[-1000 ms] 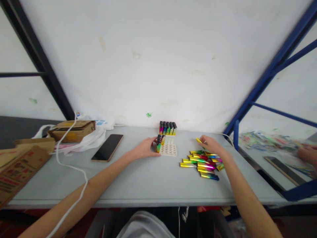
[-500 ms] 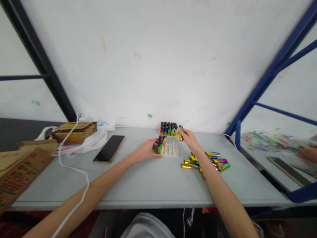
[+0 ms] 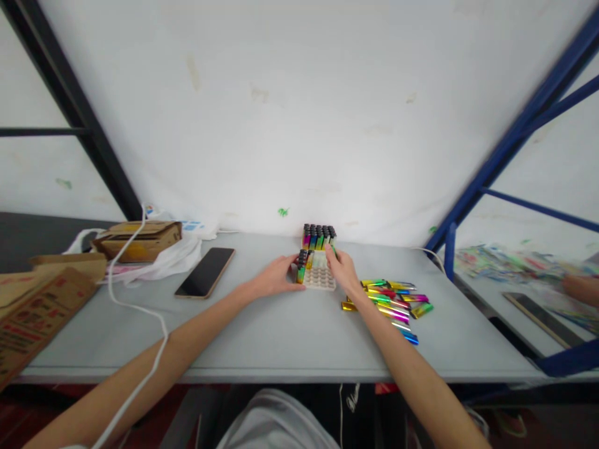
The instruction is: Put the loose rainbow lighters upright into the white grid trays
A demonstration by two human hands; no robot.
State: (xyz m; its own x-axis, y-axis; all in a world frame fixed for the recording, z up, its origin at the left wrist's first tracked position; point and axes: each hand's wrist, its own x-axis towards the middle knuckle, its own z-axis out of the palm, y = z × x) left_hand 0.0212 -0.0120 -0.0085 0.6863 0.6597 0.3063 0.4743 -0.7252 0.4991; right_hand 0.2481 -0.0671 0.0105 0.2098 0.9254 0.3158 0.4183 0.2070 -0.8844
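Note:
A white tray with rows of round holes [image 3: 320, 280] lies on the table in front of me, with several upright lighters [image 3: 302, 267] in its left end. My left hand [image 3: 277, 275] grips that end, thumb in front and fingers behind the lighters. Over the tray's right part, my right hand [image 3: 342, 270] pinches a lighter [image 3: 334, 251]; mostly its green upper part shows, the rest hidden by the fingers. Just behind the tray stands a block of upright, black-topped lighters [image 3: 319, 237]. A loose pile of shiny coloured lighters [image 3: 388, 300] lies by my right forearm.
A phone [image 3: 204, 272] lies left of my left hand. Cardboard boxes [image 3: 140, 242], a white plastic bag [image 3: 175, 260] and a white cable [image 3: 135, 315] occupy the left side. At right, beyond a blue frame [image 3: 486, 162], another person's hand [image 3: 580, 290] is near colourful packets.
My right hand has moved left and slightly down with its lighter, from right of the rear block to over the tray. My left hand keeps its grip. The view has shifted slightly.

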